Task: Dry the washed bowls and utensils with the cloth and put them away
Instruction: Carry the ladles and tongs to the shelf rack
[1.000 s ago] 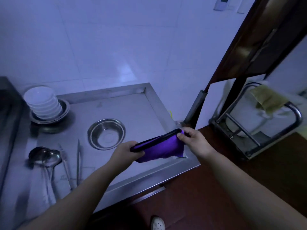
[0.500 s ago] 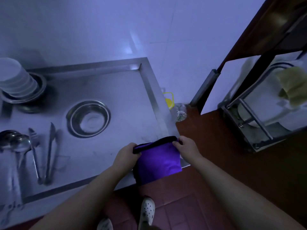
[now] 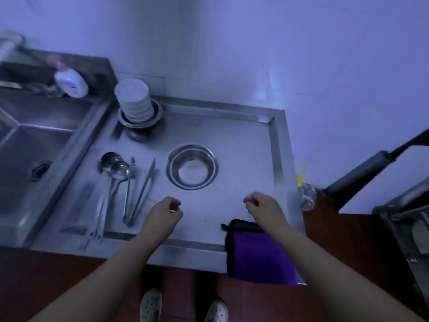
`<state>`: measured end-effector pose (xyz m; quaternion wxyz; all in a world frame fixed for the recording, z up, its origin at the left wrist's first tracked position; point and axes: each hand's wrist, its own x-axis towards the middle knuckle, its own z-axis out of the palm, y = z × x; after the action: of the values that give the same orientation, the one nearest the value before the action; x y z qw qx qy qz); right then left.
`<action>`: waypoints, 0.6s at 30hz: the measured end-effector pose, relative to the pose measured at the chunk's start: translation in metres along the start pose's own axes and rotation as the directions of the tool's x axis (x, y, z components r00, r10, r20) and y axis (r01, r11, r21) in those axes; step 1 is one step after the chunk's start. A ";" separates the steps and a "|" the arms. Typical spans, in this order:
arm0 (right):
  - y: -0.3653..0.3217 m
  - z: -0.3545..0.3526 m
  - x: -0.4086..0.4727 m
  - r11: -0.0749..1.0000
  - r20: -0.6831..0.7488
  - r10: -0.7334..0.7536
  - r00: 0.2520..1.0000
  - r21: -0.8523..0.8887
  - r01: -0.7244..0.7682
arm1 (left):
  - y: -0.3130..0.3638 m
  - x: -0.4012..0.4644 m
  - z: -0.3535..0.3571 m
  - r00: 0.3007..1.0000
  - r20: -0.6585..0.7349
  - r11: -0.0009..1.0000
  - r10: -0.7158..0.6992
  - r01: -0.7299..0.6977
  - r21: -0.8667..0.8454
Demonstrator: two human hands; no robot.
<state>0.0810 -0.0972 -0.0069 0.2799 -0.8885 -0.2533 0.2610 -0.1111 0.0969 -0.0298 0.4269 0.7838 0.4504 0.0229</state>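
Note:
A purple cloth [image 3: 257, 254] with black trim hangs over the front edge of the steel draining board [image 3: 243, 145], under my right forearm. Both hands hover empty above the board with fingers loosely curled: my left hand [image 3: 162, 216] near the utensils, my right hand [image 3: 264, 209] just above the cloth. A steel bowl [image 3: 192, 167] sits upright mid-board. A stack of white bowls [image 3: 134, 101] stands on steel dishes at the back left. Spoons [image 3: 113, 168] and tongs [image 3: 141, 191] lie side by side on the left.
A deep sink basin [image 3: 34, 145] lies to the left, with a white bottle [image 3: 71, 82] on its back ledge. A metal rack [image 3: 408, 224] stands at the right on dark wood. A yellow item and a clear glass [image 3: 307, 197] sit beside the board's right edge.
Both hands held the purple cloth stretched between them; now they have let it go and it hangs over the front edge. My view has swung left, showing the sink.

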 end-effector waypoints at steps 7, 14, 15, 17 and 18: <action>-0.100 0.081 0.016 0.995 0.168 -0.104 0.980 0.029 0.100 | -0.074 0.010 -0.090 0.975 -0.180 0.990 -0.131 0.139 0.033; -0.178 0.170 0.028 0.997 0.268 -0.053 0.962 -0.040 0.066 | -0.143 0.049 -0.142 0.972 -0.192 0.946 -0.132 0.182 0.269; -0.186 0.182 0.031 0.998 0.267 -0.024 0.963 -0.056 0.041 | -0.150 0.056 -0.146 0.977 -0.171 0.940 -0.129 0.175 0.293; -0.199 0.207 0.035 0.996 0.248 0.042 0.968 -0.091 -0.020 | -0.160 0.069 -0.153 0.983 -0.126 0.941 -0.136 0.168 0.294; -0.205 0.220 0.036 0.994 0.232 0.075 0.970 -0.097 -0.054 | -0.163 0.076 -0.154 0.986 -0.102 0.945 -0.134 0.158 0.288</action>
<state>-0.0876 0.1509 -0.0448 0.1990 -0.8708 -0.2670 0.3617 -0.2427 0.2897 -0.0706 0.2872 0.8017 0.5223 -0.0446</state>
